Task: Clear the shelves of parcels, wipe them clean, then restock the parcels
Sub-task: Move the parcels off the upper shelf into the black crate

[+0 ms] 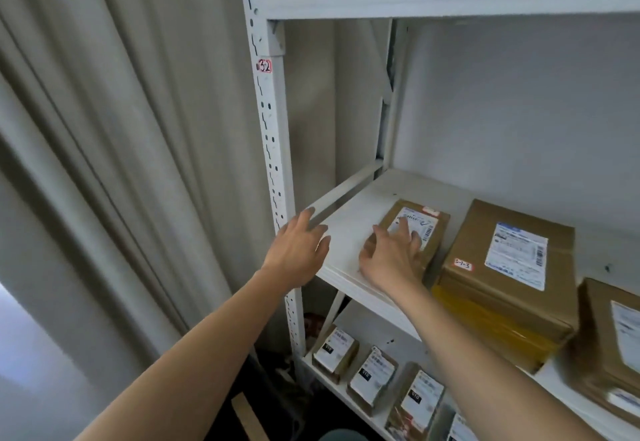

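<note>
White metal shelving (pixel 349 232) fills the right half of the frame, its slotted upright post (pixel 272 149) running down the centre and carrying a small red-edged tag marked 32 (pixel 265 66). Pale grey curtain folds (pixel 114 149) hang across the left half, and a plain light wall backs the shelves.

Three brown parcels show on the middle shelf: a small one (pixel 431 222) near centre frame, a larger one (pixel 509 267) just to its right bearing a white shipping label and a red-edged tag, stacked on a yellow package (pixel 485 329), and a third (pixel 609 340) cut off at the right edge. On the lower shelf (pixel 349 402), at bottom centre, four small labelled parcels (pixel 372 376) stand in a row, the last only partly in view.

Two bare hands reach in from the bottom. The left hand (pixel 299 250) hovers at the shelf's front left corner, fingers straight and spread, holding nothing. The right hand (pixel 391 253) rests on the small parcel, fingers splayed over its label and thumb curled against its near left edge.
</note>
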A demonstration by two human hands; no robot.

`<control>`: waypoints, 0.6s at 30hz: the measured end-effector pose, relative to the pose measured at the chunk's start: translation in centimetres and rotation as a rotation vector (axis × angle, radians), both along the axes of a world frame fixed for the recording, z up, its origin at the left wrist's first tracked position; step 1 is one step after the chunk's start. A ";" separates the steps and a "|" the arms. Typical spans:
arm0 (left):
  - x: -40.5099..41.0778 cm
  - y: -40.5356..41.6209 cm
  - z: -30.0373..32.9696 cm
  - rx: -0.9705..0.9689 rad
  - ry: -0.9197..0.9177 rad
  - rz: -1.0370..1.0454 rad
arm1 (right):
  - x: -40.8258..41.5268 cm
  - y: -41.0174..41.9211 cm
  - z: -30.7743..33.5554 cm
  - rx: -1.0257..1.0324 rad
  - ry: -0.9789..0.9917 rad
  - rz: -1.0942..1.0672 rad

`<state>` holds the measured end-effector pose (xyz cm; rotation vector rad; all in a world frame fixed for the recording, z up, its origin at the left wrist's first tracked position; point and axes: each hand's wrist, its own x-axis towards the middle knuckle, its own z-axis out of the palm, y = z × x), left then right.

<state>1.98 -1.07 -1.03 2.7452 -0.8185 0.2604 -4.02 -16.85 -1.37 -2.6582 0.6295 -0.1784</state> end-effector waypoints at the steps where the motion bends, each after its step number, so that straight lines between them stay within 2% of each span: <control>1: 0.2 -1.0 -0.3 0.005 0.036 -0.008 | 0.0 -0.7 -0.3 0.054 0.023 -0.024; 4: 0.8 -3.5 -1.7 -0.074 0.242 0.018 | -0.2 -2.2 -0.9 0.150 0.031 -0.075; 8: 0.6 -6.1 -2.2 -0.395 0.634 0.092 | -0.4 -3.7 -1.0 0.341 0.008 -0.147; 12: 0.4 -7.2 -2.4 -0.603 0.937 0.157 | -0.4 -4.9 -2.2 0.591 -0.221 -0.170; 14: 0.3 -7.5 -2.4 -0.707 1.033 0.227 | -0.3 -5.1 -2.7 0.657 -0.276 -0.208; 18: 0.5 -6.2 -2.2 -0.760 1.046 0.279 | -0.3 -4.7 -3.5 0.617 -0.189 -0.153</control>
